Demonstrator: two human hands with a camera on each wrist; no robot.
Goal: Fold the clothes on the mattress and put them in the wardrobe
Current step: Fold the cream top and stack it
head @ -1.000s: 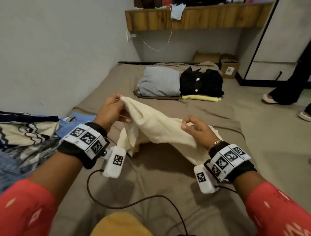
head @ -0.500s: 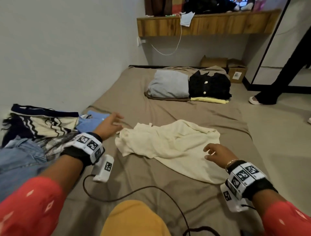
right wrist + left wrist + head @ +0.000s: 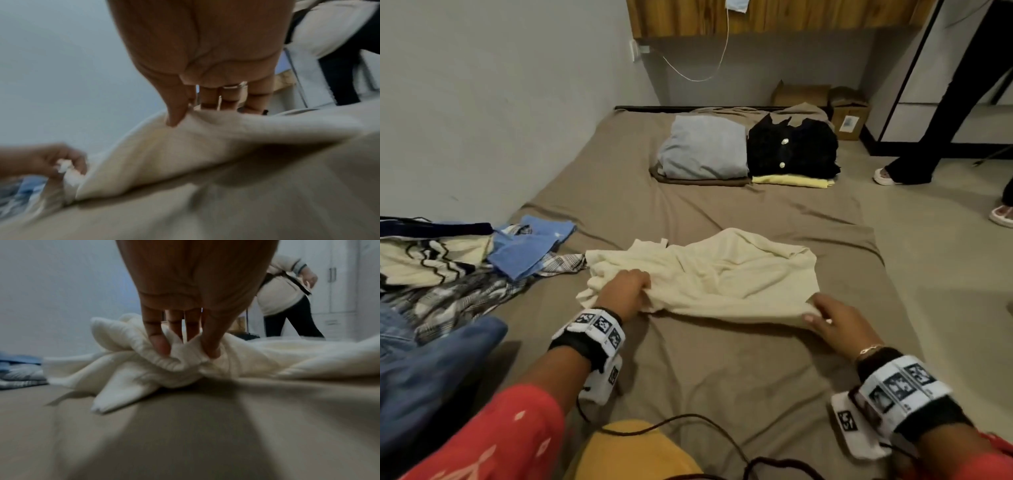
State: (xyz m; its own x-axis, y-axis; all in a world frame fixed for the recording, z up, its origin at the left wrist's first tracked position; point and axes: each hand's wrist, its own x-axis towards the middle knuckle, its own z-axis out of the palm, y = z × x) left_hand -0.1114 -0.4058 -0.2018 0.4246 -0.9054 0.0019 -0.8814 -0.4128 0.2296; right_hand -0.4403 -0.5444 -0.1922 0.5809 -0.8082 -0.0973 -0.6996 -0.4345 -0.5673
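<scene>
Gripping the near edge of the cream garment (image 3: 722, 277), which is spread on the mattress (image 3: 715, 370) just beyond the wrists. Left hand (image 3: 625, 291) has fingers and thumb bunched into a fold of fabric at the near-left corner; right hand (image 3: 835, 322) pinches the near-right corner, thumb on top. Fabric looks soft, light and limp and should crease easily; best held at corners or hems. Folded stack (image 3: 746, 150) sits farther up; unfolded pile (image 3: 448, 270) lies to the left.
</scene>
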